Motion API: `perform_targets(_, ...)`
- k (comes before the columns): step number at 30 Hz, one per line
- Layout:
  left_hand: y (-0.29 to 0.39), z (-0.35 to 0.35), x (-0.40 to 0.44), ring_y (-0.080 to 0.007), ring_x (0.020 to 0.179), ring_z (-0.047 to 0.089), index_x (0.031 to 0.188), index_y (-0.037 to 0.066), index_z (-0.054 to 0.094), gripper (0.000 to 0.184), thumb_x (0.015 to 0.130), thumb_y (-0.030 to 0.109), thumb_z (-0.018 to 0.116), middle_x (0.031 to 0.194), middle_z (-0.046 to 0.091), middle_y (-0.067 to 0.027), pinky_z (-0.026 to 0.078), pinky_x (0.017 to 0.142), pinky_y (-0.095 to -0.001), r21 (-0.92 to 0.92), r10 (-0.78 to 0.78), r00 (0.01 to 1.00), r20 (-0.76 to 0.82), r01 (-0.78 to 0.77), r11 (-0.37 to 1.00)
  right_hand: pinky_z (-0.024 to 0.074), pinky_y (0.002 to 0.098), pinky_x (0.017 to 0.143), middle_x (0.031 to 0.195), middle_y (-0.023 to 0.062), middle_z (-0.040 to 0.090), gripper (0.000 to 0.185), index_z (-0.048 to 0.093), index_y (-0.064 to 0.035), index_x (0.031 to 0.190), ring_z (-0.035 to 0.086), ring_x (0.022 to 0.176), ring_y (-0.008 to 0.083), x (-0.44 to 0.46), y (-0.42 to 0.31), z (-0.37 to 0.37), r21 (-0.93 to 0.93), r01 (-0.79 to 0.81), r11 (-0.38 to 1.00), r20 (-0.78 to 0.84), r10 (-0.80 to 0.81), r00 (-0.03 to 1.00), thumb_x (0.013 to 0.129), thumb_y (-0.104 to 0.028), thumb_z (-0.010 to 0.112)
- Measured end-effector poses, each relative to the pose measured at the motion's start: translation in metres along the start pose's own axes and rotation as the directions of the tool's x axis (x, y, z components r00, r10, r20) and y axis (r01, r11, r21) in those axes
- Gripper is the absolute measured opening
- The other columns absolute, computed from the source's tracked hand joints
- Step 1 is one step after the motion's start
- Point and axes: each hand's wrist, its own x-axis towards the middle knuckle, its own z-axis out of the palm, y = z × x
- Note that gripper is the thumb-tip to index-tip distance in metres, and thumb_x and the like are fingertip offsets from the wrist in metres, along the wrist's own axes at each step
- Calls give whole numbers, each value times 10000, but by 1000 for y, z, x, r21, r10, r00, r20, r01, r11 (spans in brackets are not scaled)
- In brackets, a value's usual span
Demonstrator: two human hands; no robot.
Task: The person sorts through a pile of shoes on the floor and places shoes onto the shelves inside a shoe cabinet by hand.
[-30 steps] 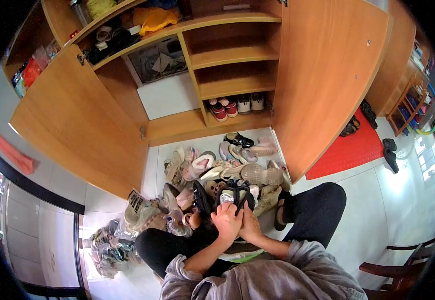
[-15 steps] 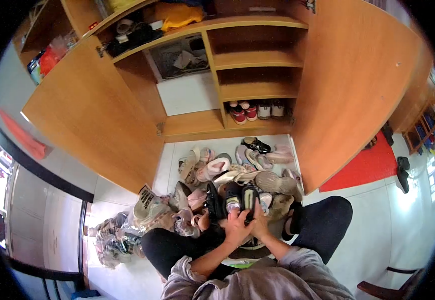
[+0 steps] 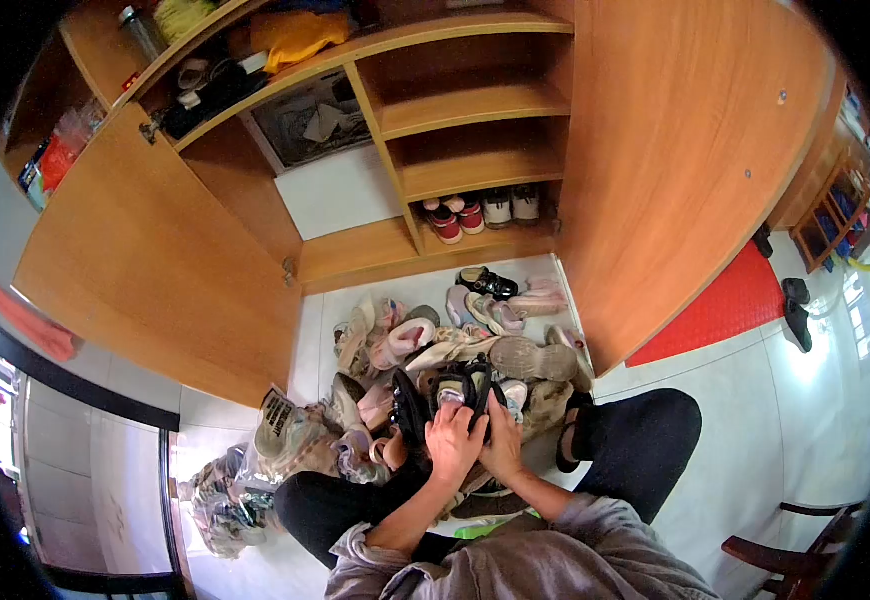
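Between my knees, a pair of black shoes is held close together, with pale insoles showing. My left hand is closed on the near end of the left one, fingertips at its opening. Against the outer side of the right one, my right hand is closed too. Another black shoe stands just left of the pair. Around and beyond lies a heap of shoes, with a grey-brown sole turned up, a white-pink shoe and a shiny black shoe at the back.
An open wooden cabinet stands ahead, its left door and right door swung outward. Red shoes and white shoes sit on its low shelf. A red mat lies right; bagged shoes lie left.
The view has shifted right and slightly down. The black shoes have tipped and come closer together in my hands, and my left hand has moved onto the left shoe's opening.
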Motion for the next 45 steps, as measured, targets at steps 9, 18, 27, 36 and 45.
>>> perform_targets(9,27,19,125,-276,845,528,758,58,586,206,717,245,662,930,555,-93,383,682,-403,0,236,964,-121,-238,971,442,450,771,1137,257,507,651,303,30,1320,543,940,418,136,9,-29,195,274,942,-439,-166,883,766,-143,598)
perform_targets(18,10,123,269,-281,870,530,823,77,590,214,737,268,632,926,543,-89,394,698,-441,-51,217,954,-205,-232,971,282,474,979,1335,268,316,781,157,-12,1387,349,1204,413,289,75,-25,161,80,984,-350,-19,936,798,-251,611)
perform_targets(27,-60,188,320,-307,876,532,855,69,566,241,736,260,653,967,544,-100,406,703,-440,-110,132,986,-105,-144,983,402,361,922,1243,162,500,554,421,-99,1298,492,1130,273,394,173,-40,386,-120,915,-120,179,977,756,-51,528)
perform_targets(36,-96,166,238,-309,871,526,808,91,579,247,669,243,714,1014,542,-132,396,676,-410,12,65,991,121,-66,998,417,432,911,1323,172,378,643,368,-191,1313,474,1091,359,525,190,-36,-612,-101,785,-1,127,992,732,-209,642)
perform_targets(45,-90,183,235,-338,923,496,877,125,599,322,612,232,747,1142,492,-148,417,729,-442,-134,48,977,209,-20,991,281,372,1035,1332,96,408,870,394,-96,1286,356,1232,288,590,268,-3,-124,-99,987,149,117,982,550,-289,817)
